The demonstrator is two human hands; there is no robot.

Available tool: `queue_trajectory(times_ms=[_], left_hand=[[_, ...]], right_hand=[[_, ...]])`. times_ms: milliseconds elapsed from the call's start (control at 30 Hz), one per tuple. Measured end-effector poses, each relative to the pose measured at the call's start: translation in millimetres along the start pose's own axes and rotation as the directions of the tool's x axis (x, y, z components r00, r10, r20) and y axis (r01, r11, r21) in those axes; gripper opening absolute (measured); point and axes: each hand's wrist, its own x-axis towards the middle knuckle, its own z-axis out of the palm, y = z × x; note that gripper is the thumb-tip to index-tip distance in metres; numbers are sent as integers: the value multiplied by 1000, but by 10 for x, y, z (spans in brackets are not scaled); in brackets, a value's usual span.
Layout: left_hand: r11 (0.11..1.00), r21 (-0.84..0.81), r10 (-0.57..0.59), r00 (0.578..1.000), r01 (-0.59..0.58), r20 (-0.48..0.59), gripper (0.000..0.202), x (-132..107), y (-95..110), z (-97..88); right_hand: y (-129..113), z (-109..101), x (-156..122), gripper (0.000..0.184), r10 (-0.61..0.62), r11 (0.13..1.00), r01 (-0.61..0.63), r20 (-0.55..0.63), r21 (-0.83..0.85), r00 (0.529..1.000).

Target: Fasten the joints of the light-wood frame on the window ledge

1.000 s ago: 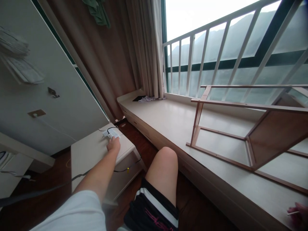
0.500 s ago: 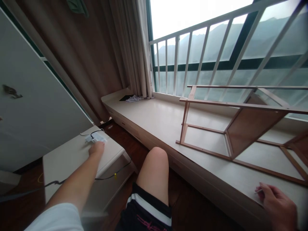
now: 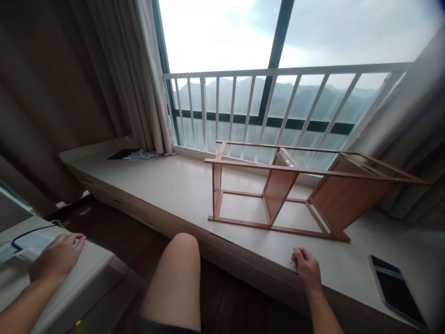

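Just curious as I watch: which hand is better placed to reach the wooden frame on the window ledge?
Probably the right hand: it rests on the window ledge just in front of the wooden frame. The left hand lies far off on the low cabinet, on a small white packet.

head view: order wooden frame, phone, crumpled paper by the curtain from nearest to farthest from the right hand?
From the right hand:
1. Wooden frame, lying on the window ledge just beyond the hand.
2. Phone, flat on the ledge to the right.
3. Crumpled paper, far left by the curtain.
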Motion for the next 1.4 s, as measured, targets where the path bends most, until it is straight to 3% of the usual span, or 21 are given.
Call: queue_trajectory(times_ms=[67,100,167,267,367,433,533,633,700,800,900,1100,1400], left_hand=[[992,-39,107,972,-118,-211,39,-16,488,-102],[971,-68,200,938,-228,-284,38,-32,791,-176],[913,-180,256,857,-367,-448,39,-88,1471,-373],[781,-287,324,752,-555,-574,40,-238,2542,-767],[583,-342,389,623,-737,-679,31,-459,3536,-1189],[428,-409,472,586,-806,-659,28,-620,4134,-1424],[245,-561,601,578,-791,-552,30,-814,4931,-1644],[128,-636,731,506,-761,-457,32,-900,5579,-1695],[100,-657,793,459,-747,-401,31,-909,5909,-1652],[121,-646,861,403,-754,-309,29,-899,6241,-1537],[128,-647,897,365,-752,-247,29,-910,6400,-1445],[230,-668,900,415,-707,-130,26,-996,6418,-1446],[223,-570,908,382,-791,-175,27,-968,6403,-1374]], right_hand=[[-15,22,16,46,-23,1000,23,-7,3,1000],[-24,35,26,46,-35,999,35,-12,3,999],[-42,60,51,45,-54,999,54,-29,-3,998],[-65,83,97,44,-65,998,64,-45,-23,997],[-87,77,144,43,-69,997,67,-43,-41,997],[-101,66,171,41,-67,997,66,-36,-48,997],[-123,56,203,39,-62,996,61,-14,-61,998],[-145,60,226,36,-60,995,62,24,-77,998],[-163,65,239,34,-61,994,65,53,-84,997],[-200,71,253,32,-64,994,72,94,-86,994],[-244,87,264,30,-70,994,80,127,-79,989],[-319,175,281,28,-76,994,88,174,-60,982],[-401,244,286,28,-79,994,93,203,-59,976]])
